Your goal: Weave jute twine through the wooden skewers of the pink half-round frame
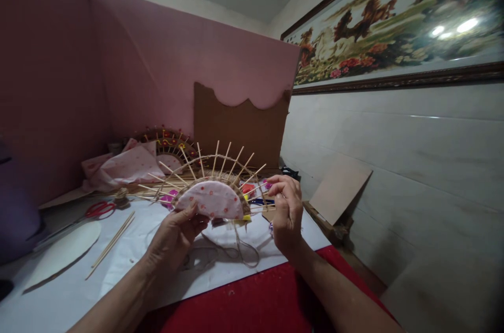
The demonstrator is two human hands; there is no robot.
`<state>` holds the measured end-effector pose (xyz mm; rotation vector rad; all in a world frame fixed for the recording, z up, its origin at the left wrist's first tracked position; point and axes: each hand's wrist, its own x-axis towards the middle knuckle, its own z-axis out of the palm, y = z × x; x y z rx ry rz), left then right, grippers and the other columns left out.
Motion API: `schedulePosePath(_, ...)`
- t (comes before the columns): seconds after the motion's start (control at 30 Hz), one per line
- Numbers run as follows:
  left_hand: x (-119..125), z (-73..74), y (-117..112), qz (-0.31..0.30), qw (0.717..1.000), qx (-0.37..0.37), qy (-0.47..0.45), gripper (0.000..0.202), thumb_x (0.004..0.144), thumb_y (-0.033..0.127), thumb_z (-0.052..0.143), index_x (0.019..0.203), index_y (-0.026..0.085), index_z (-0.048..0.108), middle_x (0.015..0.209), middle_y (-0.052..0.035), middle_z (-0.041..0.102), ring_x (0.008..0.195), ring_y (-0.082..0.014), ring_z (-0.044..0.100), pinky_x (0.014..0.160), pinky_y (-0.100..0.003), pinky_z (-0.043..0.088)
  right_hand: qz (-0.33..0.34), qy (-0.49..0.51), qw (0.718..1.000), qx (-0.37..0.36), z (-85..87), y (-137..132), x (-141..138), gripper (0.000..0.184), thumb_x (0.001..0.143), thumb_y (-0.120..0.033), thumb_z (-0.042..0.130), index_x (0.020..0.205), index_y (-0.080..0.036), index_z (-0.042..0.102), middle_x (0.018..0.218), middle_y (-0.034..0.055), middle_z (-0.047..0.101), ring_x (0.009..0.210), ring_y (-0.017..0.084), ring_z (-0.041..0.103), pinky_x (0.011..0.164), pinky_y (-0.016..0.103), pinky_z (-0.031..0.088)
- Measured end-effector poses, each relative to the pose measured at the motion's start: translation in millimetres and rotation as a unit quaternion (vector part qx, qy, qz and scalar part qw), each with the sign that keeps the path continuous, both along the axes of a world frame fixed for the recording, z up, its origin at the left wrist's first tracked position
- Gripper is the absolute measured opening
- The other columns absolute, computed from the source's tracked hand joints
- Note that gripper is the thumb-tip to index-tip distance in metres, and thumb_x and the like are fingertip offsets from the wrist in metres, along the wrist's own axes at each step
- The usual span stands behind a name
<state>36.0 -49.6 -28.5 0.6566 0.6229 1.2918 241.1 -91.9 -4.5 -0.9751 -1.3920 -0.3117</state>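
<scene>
My left hand point(177, 236) grips the lower left edge of a half-round craft piece point(212, 199), thumb in front and fingers beneath. White cloth with small orange-red flowers covers its flat front. Thin wooden sticks point(217, 157) fan out from its curved rim, and a strand of twine runs across them in an arc. My right hand point(286, 212) is at the right-hand stick ends, its fingers drawn together in a pinch. What lies between those fingertips is too small to tell. Loose twine point(248, 258) hangs in a loop below the piece.
Red-handled scissors point(100, 210), loose sticks point(111, 245) and a pale oval board point(65, 251) lie on the left. Behind are folded flowered cloth point(126, 165) and another decorated fan-shaped piece point(169, 138). Brown cardboard point(240, 131) stands at the back; red cloth point(236, 301) covers the near edge.
</scene>
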Motion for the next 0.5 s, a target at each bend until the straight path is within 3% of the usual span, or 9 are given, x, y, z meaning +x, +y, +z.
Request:
schedulePosePath(0.33, 2.0, 6.0, -4.0, 0.015, 1.0, -0.009, 0.004, 0.01, 0.068, 0.009, 0.064, 0.078, 0.013, 0.064, 0.066, -0.0053, 0.067, 0.056, -0.0144, 0.06, 0.056, -0.026, 0.051, 0.015, 0.018, 1.0, -0.005, -1.5, 1.4, -2.2, 0.023, 0.089, -0.021, 0.03, 0.074, -0.02, 0.048, 0.087, 0.0049, 0.056, 0.09, 0.02, 0.051, 0.085, 0.04, 0.037)
schedulePosePath(0.5, 0.9, 4.0, -3.0, 0.012, 1.0, 0.006, 0.012, 0.013, 0.068, 0.012, 0.065, 0.081, 0.014, 0.065, 0.068, -0.0058, 0.067, 0.057, -0.0145, 0.06, 0.056, -0.026, 0.051, 0.011, 0.021, 1.0, 0.001, -0.4, 3.6, -2.0, 0.026, 0.091, -0.023, 0.029, 0.069, -0.021, 0.043, 0.076, 0.0032, 0.052, 0.08, 0.019, 0.05, 0.078, 0.037, 0.039)
